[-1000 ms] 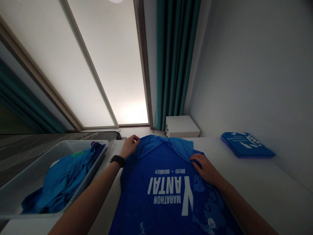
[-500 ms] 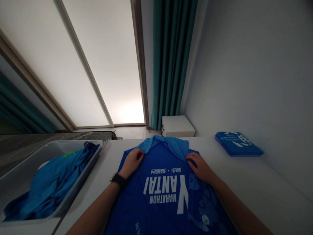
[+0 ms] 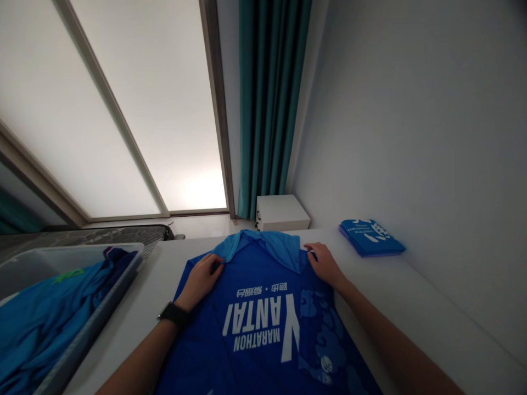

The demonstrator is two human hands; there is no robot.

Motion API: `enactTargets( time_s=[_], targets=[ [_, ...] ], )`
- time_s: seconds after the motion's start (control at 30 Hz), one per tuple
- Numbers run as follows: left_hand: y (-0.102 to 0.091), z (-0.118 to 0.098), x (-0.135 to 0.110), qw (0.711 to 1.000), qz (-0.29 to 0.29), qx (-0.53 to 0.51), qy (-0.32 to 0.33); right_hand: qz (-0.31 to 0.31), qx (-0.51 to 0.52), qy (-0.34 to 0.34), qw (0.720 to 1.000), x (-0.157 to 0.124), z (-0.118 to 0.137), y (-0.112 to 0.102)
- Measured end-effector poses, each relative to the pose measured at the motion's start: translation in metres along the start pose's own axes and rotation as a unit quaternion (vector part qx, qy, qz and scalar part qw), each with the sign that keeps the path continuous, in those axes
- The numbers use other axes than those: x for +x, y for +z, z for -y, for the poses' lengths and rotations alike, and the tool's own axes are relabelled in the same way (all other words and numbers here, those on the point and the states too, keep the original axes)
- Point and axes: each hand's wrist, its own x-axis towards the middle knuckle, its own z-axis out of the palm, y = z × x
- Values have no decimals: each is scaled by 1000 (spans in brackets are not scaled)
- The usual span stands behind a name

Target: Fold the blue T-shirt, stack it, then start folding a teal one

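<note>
A blue running shirt (image 3: 247,362) lies spread in front of me, its collar end away from me and its white "Yantai Marathon" print upside down to my view. Lighter blue fabric (image 3: 284,244) shows around the neck. My left hand (image 3: 202,281), with a dark watch on the wrist, has thumb and fingers closed on the cloth at the left shoulder. At the right shoulder edge, my right hand (image 3: 326,266) has its fingertips and thumb bent round the fabric. The shirt's lower part runs out of view.
A pale plastic bin (image 3: 138,253) holding blue clothes (image 3: 53,312) stands at the left. On the white table (image 3: 382,307), a folded blue stack (image 3: 370,238) lies at the right near the wall. Beyond the table are a white cabinet (image 3: 283,211) and a teal curtain (image 3: 272,109).
The view has shifted to the right, so everything sits further left. My right hand has moved to the outer shoulder edge, and the dark fabric there is drawn inward. My left hand stays at its shoulder.
</note>
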Motion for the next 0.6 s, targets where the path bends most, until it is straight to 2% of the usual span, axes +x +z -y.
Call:
enactTargets(
  time_s=[0.1, 0.3, 0.43, 0.6],
  targets=[
    [1, 1, 1, 1000, -2, -2, -10, 45, -70, 59, 995, 23, -6, 1],
    [3, 4, 1, 1000, -8, -3, 6, 62, -103, 141, 983, 63, -3, 15],
    [1, 2, 0, 1000, -5, -4, 6, 67, -94, 183, 976, 77, 2, 26],
    [0, -1, 0, 1000, 0, -4, -2, 66, -28, 206, 976, 83, -1, 33]
  ],
)
